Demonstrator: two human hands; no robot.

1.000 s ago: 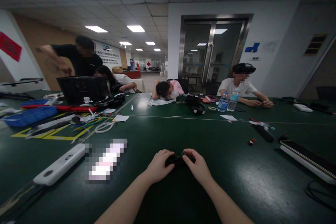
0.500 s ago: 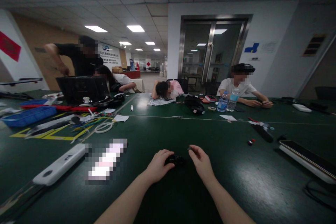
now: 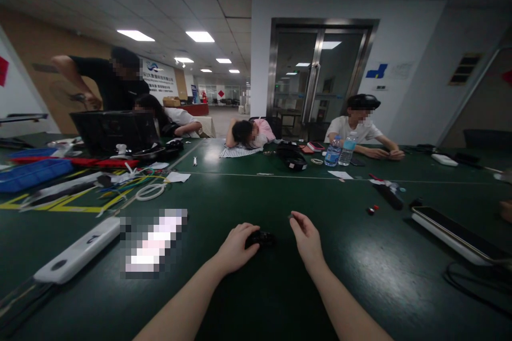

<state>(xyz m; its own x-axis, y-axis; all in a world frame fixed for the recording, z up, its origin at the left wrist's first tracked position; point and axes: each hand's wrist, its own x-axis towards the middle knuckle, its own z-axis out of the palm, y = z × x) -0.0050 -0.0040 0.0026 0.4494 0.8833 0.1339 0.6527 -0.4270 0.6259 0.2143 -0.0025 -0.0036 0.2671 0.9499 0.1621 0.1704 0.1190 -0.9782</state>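
Note:
My left hand (image 3: 237, 248) is closed around the near end of a small glossy black object (image 3: 264, 238) lying on the dark green table; its kind cannot be made out. The thumb and fingers cover its left part. To the right of it, apart from it, my right hand (image 3: 307, 237) is raised slightly, with thumb and forefinger pinched at a tiny dark piece (image 3: 290, 216) too small to name. Left of my hands lies a phone-shaped item (image 3: 156, 242) with a bright, pixelated face.
A white power strip (image 3: 80, 251) lies at the left, with a coiled white cable (image 3: 150, 192) and blue tray (image 3: 36, 173) beyond. At right, a phone (image 3: 452, 229) rests on a white block. Water bottles (image 3: 347, 149) stand farther back. Several people are around the table.
My view has turned slightly to the right. My right hand has drawn a little away from the black object, still pinching. My left hand keeps its hold.

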